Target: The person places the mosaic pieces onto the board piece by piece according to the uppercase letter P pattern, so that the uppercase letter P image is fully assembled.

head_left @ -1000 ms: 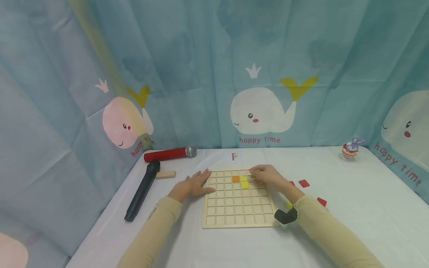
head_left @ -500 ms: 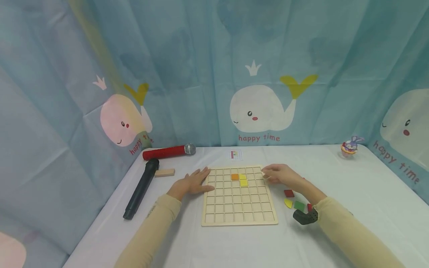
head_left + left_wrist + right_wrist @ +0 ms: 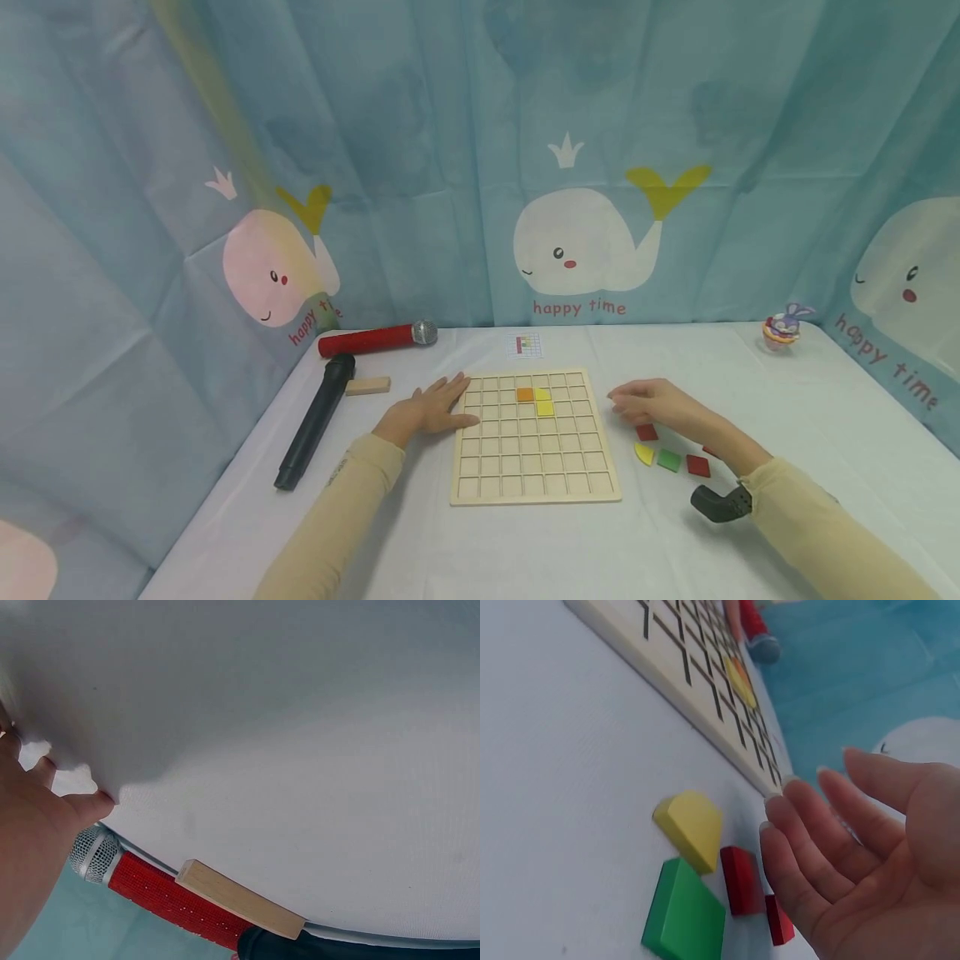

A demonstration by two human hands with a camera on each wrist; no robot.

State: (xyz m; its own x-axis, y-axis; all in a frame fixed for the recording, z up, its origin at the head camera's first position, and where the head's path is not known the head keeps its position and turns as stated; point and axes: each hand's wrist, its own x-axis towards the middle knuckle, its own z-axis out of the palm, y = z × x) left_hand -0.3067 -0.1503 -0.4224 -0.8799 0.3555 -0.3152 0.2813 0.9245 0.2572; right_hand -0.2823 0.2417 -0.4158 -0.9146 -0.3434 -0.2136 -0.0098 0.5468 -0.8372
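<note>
Left hand (image 3: 429, 410), fingers spread, rests at the left edge of the gridded board (image 3: 525, 467), apparently bracing it; right hand (image 3: 663, 406), fingers loosely bent and empty, hovers near loose tiles (image 3: 669, 460) right of the board, best pinched edgewise.

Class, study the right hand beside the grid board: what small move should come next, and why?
Probably lower the right hand to the nearest red tile and pinch it: that hand looks empty, the tile lies near, and the card shows red, while the grid board shows only an orange tile and yellow tiles.
</note>
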